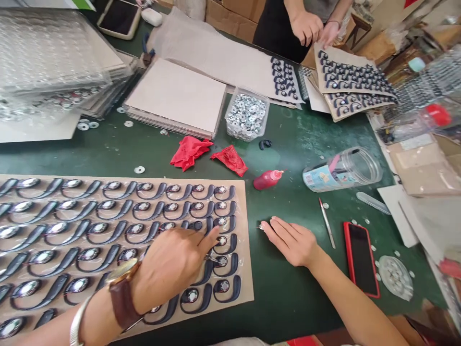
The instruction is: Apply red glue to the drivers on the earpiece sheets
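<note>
My left hand (180,252), with a watch on its wrist, is over the right part of a brown sheet (248,283) carrying rows of dark ear-hook-shaped pieces (225,288) with shiny round discs. Its index fingertip reaches a piece near the sheet's right edge. The other fingers are curled underneath, and what they hold, if anything, is hidden. To the right of the sheet, just above the green table (288,307), my right hand (295,242) has its fingers pressed together. A small silver disc (261,227) shows at its fingertips.
Beyond the sheet are red cloths (190,153), a red dropper bottle (267,179), a tub of washers (248,115) and a clear jar (342,168) on its side. Tweezers (327,223) and a red-cased phone (361,259) lie right. Opposite, another person's hands (309,29) touch loaded sheets (355,77).
</note>
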The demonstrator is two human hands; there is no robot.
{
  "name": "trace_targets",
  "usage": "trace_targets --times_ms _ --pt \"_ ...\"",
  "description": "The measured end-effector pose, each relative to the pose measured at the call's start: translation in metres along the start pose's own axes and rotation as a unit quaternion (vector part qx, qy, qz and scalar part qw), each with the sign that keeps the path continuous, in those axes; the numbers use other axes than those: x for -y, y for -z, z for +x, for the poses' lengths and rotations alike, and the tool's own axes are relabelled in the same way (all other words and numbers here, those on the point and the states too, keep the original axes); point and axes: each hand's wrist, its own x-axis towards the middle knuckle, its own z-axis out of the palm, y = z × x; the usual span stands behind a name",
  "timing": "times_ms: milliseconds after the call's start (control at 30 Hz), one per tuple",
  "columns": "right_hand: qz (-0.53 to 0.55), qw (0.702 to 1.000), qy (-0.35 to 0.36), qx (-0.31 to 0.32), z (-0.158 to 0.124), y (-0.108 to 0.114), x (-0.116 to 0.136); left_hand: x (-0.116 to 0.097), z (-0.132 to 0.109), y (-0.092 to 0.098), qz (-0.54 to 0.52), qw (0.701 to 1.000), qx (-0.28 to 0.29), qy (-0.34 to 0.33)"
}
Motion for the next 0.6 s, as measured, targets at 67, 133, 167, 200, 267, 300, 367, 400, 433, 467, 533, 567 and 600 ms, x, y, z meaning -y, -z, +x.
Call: trace_targets --times_ms 67,133,167,200,267,300,367,400,433,467,533,567,600 --pt "0.036 0.997 -0.053 0.038 -0.009 0.006 0.005 0.003 -0.004 0.004 -0.011 0.999 -0.032 -0.007" --pt "0.093 0.98 -0.168 0.052 -0.008 0.012 0.012 0.006 -0.011 0.009 -0.025 0.998 -0.058 0.0" --pt "0.123 0.964 -0.23 0.055 -0.005 0.014 0.016 0.007 -0.016 0.01 -0.034 0.997 -0.067 0.007" --pt "0.15 0.945 -0.286 0.058 -0.001 0.015 0.019 0.008 -0.021 0.011 -0.045 0.996 -0.075 0.012" --pt "0.192 0.916 -0.348 0.064 0.005 0.016 0.026 0.009 -0.032 0.011 -0.065 0.994 -0.084 0.025" --pt "0.205 0.909 -0.356 0.065 0.007 0.016 0.029 0.009 -0.039 0.01 -0.074 0.993 -0.088 0.029" --pt "0.219 0.906 -0.357 0.054 0.007 0.013 0.032 0.009 -0.05 0.007 -0.08 0.992 -0.088 0.042" --pt "0.225 0.907 -0.354 0.045 0.006 0.012 0.032 0.008 -0.055 0.005 -0.079 0.992 -0.087 0.046" --pt "0.232 0.907 -0.351 0.039 0.005 0.01 0.031 0.007 -0.06 0.004 -0.077 0.992 -0.087 0.049" --pt "0.24 0.906 -0.348 0.035 0.004 0.009 0.03 0.006 -0.064 0.003 -0.076 0.992 -0.086 0.05" --pt "0.264 0.896 -0.357 0.03 0.003 0.007 0.028 0.004 -0.072 0.001 -0.076 0.992 -0.083 0.055" --pt "0.275 0.888 -0.368 0.029 0.003 0.006 0.027 0.004 -0.076 0.001 -0.077 0.992 -0.079 0.06" --pt "0.283 0.879 -0.384 0.028 0.004 0.005 0.027 0.003 -0.08 0.001 -0.078 0.992 -0.071 0.068"
